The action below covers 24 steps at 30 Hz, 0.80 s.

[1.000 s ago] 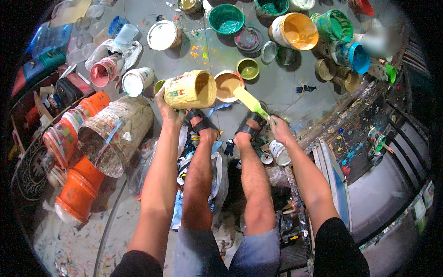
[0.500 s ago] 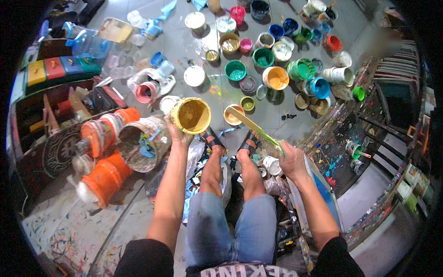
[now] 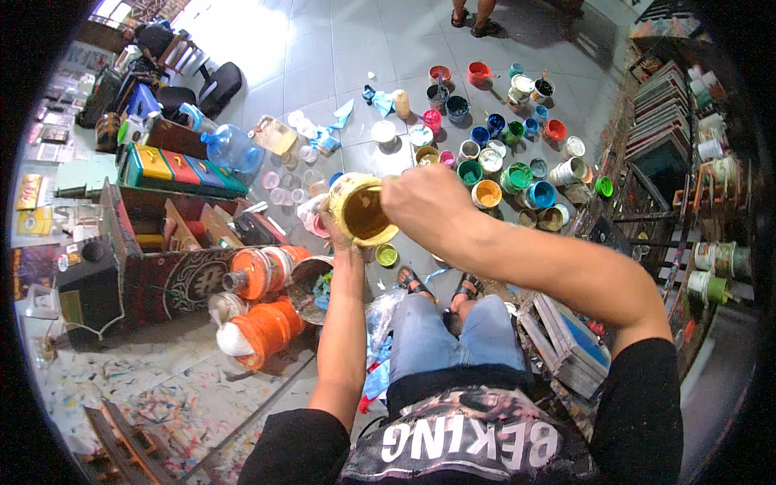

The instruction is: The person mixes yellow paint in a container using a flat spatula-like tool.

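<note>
My left hand is wrapped round a paint tub, gripping it from its left side. The tub is tilted, and its mouth shows thick ochre paint, with yellow smears over rim and wall. My right hand is closed at the tub's right rim, its forearm crossing in from the right. The flat paint-smeared stick seen in it earlier is now hidden behind the fingers and tub. Below the tub, a small pot of yellow-green paint stands on the floor.
Many open paint pots, among them an orange one and a blue one, crowd the floor ahead. Orange buckets lie at left beside a wooden box. Framed screens lean at right. Another person's feet stand far off.
My right hand has swung left and up with the stick to the tub's rim. The tub has tilted and come nearer to that hand. The head view has shifted, taking in more of the room.
</note>
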Each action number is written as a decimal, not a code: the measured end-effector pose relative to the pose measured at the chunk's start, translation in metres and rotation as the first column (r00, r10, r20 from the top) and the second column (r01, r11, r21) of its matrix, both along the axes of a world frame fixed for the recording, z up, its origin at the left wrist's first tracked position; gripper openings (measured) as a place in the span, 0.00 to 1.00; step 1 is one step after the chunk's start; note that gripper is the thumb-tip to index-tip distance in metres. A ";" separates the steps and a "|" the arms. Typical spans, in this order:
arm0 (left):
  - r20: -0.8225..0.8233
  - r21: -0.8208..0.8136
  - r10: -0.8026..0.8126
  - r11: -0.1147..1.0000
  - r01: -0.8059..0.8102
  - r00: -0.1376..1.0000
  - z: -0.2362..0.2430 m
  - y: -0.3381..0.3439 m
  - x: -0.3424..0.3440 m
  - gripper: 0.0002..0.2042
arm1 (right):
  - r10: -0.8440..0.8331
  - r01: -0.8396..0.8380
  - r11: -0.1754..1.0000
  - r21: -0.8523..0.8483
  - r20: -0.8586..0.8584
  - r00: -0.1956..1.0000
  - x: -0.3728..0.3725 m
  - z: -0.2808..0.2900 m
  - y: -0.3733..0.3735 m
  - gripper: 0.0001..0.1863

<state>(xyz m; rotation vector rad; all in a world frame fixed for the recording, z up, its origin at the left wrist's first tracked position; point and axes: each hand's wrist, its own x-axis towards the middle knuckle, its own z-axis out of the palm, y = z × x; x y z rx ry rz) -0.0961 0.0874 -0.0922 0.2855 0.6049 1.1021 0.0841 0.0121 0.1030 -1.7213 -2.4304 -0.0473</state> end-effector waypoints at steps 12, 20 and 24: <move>0.059 0.209 -0.196 0.961 0.179 0.979 0.095 0.041 -0.013 0.27 | 0.332 -0.499 0.855 0.145 0.587 0.739 -0.010 0.101 0.004 0.07; 0.114 0.273 -0.155 0.955 0.119 0.981 0.119 0.062 -0.006 0.28 | 0.227 -0.388 0.885 0.258 0.488 0.843 -0.022 0.123 -0.001 0.06; 0.054 0.325 -0.114 0.941 0.090 0.992 0.148 0.065 -0.003 0.27 | 0.123 -0.262 0.909 0.323 0.392 0.911 -0.020 0.139 -0.003 0.05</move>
